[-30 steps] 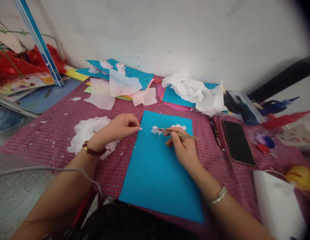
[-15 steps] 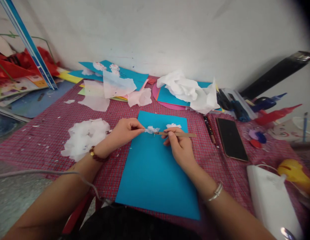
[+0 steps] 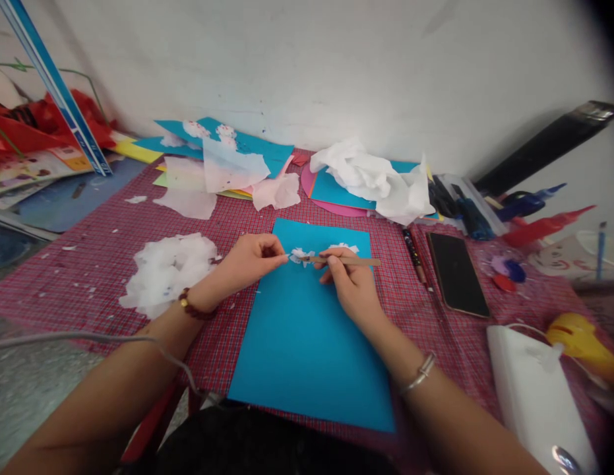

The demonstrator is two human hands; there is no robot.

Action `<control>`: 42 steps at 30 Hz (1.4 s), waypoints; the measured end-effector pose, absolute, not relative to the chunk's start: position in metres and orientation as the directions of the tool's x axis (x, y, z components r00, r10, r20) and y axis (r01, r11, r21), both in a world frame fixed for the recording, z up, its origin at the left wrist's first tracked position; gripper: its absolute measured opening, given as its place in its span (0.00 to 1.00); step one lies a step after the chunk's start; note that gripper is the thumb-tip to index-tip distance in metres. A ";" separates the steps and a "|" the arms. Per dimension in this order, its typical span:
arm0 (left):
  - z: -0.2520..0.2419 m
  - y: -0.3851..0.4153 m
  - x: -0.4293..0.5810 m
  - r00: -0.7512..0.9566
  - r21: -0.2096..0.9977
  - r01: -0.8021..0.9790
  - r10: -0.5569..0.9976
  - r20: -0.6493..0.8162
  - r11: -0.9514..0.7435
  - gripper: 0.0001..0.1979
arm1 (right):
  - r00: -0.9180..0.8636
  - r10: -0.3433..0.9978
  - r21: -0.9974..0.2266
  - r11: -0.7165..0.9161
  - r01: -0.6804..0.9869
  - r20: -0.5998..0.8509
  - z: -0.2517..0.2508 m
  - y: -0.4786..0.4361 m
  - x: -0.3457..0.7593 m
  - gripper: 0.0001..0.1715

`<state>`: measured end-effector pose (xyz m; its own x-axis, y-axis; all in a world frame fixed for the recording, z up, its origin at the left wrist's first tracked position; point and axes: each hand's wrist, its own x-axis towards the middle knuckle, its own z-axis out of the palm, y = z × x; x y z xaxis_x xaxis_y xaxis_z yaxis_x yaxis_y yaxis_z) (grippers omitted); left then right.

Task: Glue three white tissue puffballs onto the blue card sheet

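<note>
A blue card sheet [image 3: 307, 343] lies on the red checked cloth [image 3: 99, 264] in front of me. Near its top edge sit two small white tissue tufts [image 3: 303, 254]. My left hand [image 3: 251, 258] is closed in a pinch at the left tuft's edge, touching it. My right hand [image 3: 349, 287] grips a thin wooden stick [image 3: 351, 261] like a pen. The stick lies nearly level, and its tip rests on the same tuft. The second tuft [image 3: 344, 248] lies just beyond the stick.
A heap of torn white tissue [image 3: 165, 269] lies left of the card. Crumpled white paper [image 3: 376, 177] and coloured sheets [image 3: 227, 155] lie along the wall. A dark phone [image 3: 457, 272] and a pen [image 3: 413, 254] lie to the right. A white bag [image 3: 539, 389] stands at the near right.
My left hand moved right to the tissue tuft and pinched at it. The right hand with the stick stayed at the tuft.
</note>
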<state>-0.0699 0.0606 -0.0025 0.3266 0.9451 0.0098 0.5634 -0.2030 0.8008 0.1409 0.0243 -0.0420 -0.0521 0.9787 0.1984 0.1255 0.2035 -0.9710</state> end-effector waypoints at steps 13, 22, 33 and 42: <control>-0.004 0.063 -0.070 0.382 0.725 0.621 0.923 0.051 -0.297 0.11 | 0.006 0.983 -0.968 0.179 0.176 0.183 -0.039 0.021 0.143 0.13; -0.004 0.063 -0.070 0.383 0.742 0.586 0.918 0.100 -0.325 0.10 | -0.030 0.982 -0.966 0.191 0.173 0.188 -0.041 0.025 0.142 0.13; -0.007 0.064 -0.065 0.354 0.774 0.570 0.933 0.070 -0.275 0.10 | -0.026 0.986 -0.971 0.168 0.169 0.166 -0.043 0.027 0.141 0.13; 0.000 0.088 -0.050 0.543 0.750 0.625 0.811 -0.219 -0.216 0.11 | -0.035 0.985 -0.971 0.175 0.163 0.171 -0.042 0.029 0.142 0.14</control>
<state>-0.0498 0.0877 0.0002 0.5427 0.8109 -0.2190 0.6253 -0.2161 0.7498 0.1418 0.0288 -0.0424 -0.0347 0.9846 0.1712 0.1631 0.1746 -0.9710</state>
